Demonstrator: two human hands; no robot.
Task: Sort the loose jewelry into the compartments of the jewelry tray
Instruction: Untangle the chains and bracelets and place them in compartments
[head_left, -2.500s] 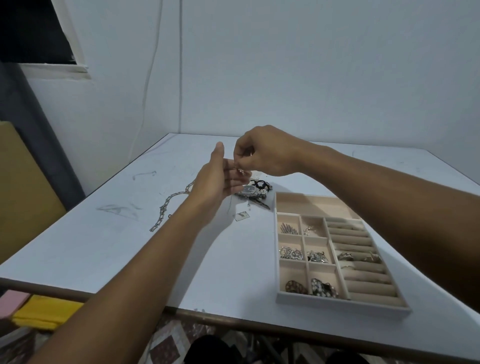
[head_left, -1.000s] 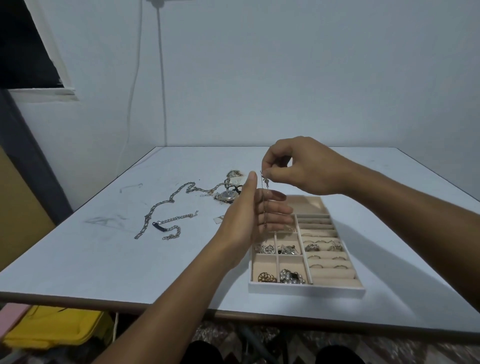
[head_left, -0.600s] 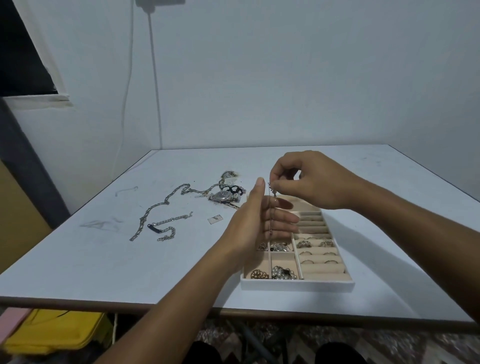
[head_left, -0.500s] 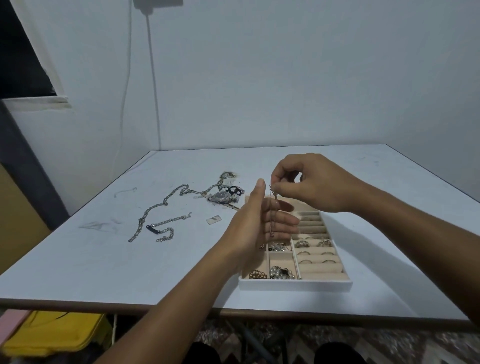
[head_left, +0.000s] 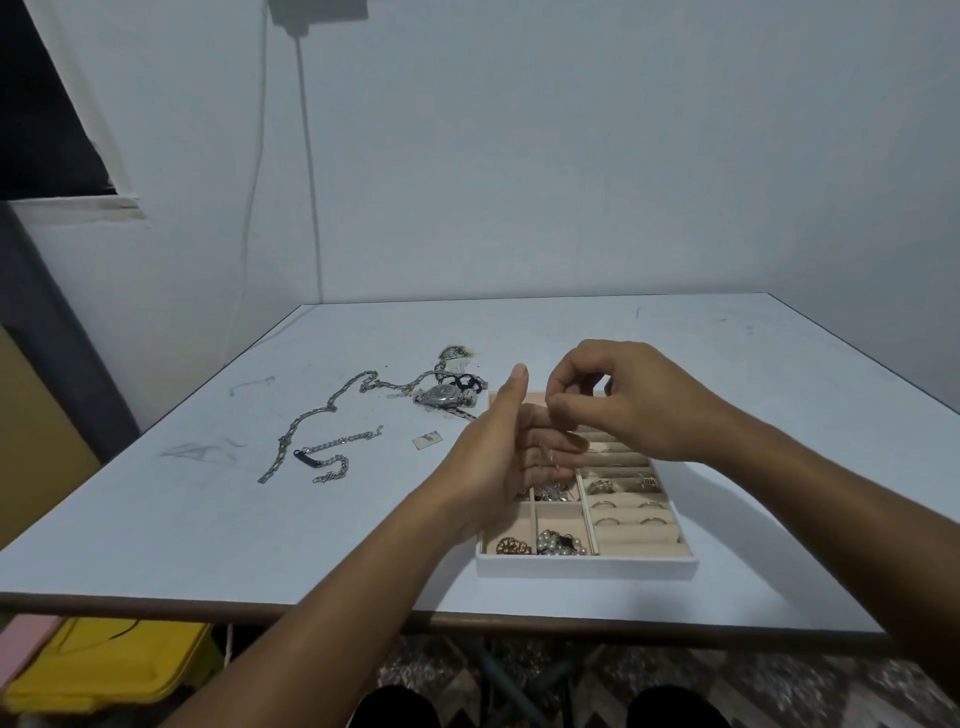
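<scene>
A beige jewelry tray (head_left: 587, 564) with a white rim sits near the table's front edge; its small compartments hold earrings, pearls and rings on rolls. My left hand (head_left: 511, 452) hovers above the tray's left side, palm turned right, fingers straight and relaxed. My right hand (head_left: 618, 397) is just above it and pinches the top of a thin silver chain (head_left: 550, 460) that dangles against my left fingers. Loose on the table to the left lie a long chain necklace (head_left: 317, 421), a bracelet with a black tag (head_left: 324, 460) and a wristwatch (head_left: 447, 397).
A small clear packet (head_left: 427, 440) lies between the watch and my left hand. The white table (head_left: 208, 519) meets walls at the back and left. A cable (head_left: 309, 156) hangs down the back wall. A yellow object (head_left: 104, 665) lies on the floor below the table's left.
Both hands have moved from above the loose pile to above the tray and lower. The thin chain hangs from my right fingers against the left palm. The camera view has tilted.
</scene>
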